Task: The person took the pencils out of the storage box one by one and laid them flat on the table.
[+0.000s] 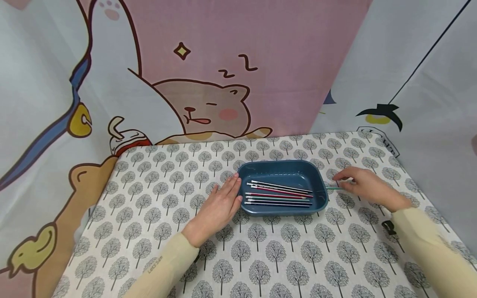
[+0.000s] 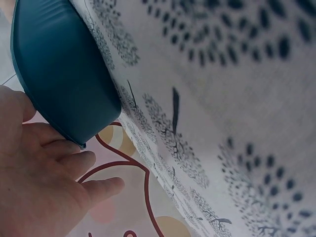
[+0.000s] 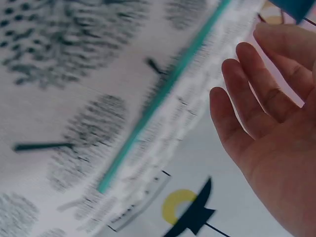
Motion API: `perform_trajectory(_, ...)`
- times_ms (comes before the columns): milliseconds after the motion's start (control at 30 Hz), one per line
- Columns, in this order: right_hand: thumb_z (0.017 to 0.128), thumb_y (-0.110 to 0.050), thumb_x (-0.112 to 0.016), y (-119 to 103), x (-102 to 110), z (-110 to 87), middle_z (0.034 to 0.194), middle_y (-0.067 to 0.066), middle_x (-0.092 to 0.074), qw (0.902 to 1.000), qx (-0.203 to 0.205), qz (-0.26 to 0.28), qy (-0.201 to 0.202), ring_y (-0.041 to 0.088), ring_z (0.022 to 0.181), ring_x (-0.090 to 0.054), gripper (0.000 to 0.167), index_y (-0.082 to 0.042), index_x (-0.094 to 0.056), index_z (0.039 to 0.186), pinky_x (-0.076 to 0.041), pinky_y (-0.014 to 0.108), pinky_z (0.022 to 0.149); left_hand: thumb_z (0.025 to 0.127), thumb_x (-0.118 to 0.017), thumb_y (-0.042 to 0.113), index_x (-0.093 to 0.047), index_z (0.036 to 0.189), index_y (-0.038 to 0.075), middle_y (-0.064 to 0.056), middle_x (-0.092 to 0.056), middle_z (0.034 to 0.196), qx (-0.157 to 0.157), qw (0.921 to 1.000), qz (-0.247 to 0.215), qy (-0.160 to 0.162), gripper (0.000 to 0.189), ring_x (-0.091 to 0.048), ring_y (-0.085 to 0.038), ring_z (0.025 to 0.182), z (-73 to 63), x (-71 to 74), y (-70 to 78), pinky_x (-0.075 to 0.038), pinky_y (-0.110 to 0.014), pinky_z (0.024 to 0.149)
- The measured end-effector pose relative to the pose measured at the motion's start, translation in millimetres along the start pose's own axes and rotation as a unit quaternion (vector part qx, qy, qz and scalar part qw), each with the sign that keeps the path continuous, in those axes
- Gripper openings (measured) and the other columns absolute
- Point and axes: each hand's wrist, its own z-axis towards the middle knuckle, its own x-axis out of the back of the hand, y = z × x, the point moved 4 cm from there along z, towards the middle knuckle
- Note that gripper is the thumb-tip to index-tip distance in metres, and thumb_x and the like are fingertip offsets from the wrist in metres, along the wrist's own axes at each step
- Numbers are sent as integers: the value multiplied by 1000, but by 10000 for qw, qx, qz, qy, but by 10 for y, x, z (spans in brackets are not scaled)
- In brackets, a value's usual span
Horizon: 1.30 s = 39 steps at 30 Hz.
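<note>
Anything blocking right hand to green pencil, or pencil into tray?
Nothing visible between right hand and green pencil. Between the pencil and the inside of the tray, only its right rim, which probably means lifting over.

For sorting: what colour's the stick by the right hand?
The stick is bluish green, clearest in the right wrist view.

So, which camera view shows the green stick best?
The right wrist view: the green stick appears largest there, a long length with one end visible, though the other runs out of frame. The head view shows just a short piece between tray and right hand; the left wrist view shows none.
</note>
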Motion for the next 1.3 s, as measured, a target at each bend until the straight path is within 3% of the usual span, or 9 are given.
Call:
perform_trajectory(233, 100, -10, -68, -247, 283, -108, 129, 20, -67, 9976, 300, -231, 584, 42, 117, -61, 28, -5, -69, 128, -53, 62, 89, 113, -39, 33, -30, 162, 2, -13, -23, 170, 24, 10000, 7, -11, 58, -32, -34, 153, -6, 6, 0, -32, -65, 117)
perform_trajectory(433, 100, -16, -71, -491, 420, -143, 137, 19, -62, 9943, 420, -101, 979, 44, 123, -58, 35, -7, -66, 133, -50, 67, 91, 113, -39, 33, -30, 162, 2, -13, -23, 170, 11, 10000, -14, 20, 58, -31, -34, 153, -5, 8, 5, -31, -65, 117)
perform_trajectory(733, 99, -23, -72, -911, 518, -148, 142, 14, -60, 9872, 502, 228, 1496, 38, 126, -56, 41, -12, -63, 139, -47, 62, 94, 113, -39, 33, -31, 161, 1, -13, -23, 170, -10, 10000, -5, 54, 58, -32, -35, 152, -7, -2, 4, -32, -66, 117)
perform_trajectory(967, 98, -23, -73, -1229, 588, -90, 144, 14, -59, 9787, 521, 606, 1891, 41, 135, -50, 44, -10, -63, 139, -42, 66, 102, 113, -42, 31, -32, 161, 1, -14, -25, 169, -39, 9999, -96, 123, 58, -33, -35, 152, -12, 2, 12, -32, -67, 116)
perform_trajectory(1300, 100, -27, -70, -1595, 601, 151, 145, 9, -59, 9715, 505, 1074, 2053, 35, 136, -50, 45, -14, -64, 142, -41, 64, 103, 113, -39, 33, -33, 160, 0, -15, -26, 169, -66, 9999, -61, 115, 58, -34, -36, 151, -14, 7, 12, -32, -67, 116)
